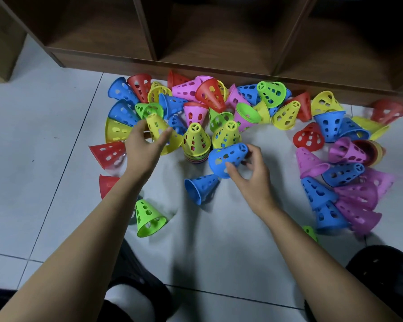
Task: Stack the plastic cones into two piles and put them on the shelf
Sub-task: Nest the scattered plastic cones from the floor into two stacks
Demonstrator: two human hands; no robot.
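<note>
On the head view I count two hands, each holding one cone. The left hand [144, 145] curls round a yellow cone [158, 132] that is tipped sideways. The right hand [254, 175] pinches a blue cone [227, 159] between thumb and fingers. Just beyond it stand two upright yellow tops. One caps a pile [196, 141] with coloured rims showing beneath, while the base of the other top [226, 133] is hidden. The scattered cones [209, 94] come in five colours and are too tangled for me to count. One blue [203, 189] and one green [148, 217] lie apart, nearer the person. Everything sits on a pale tiled floor [56, 159] in front of a brown wooden shelf [196, 63], which shows three open compartments.
</note>
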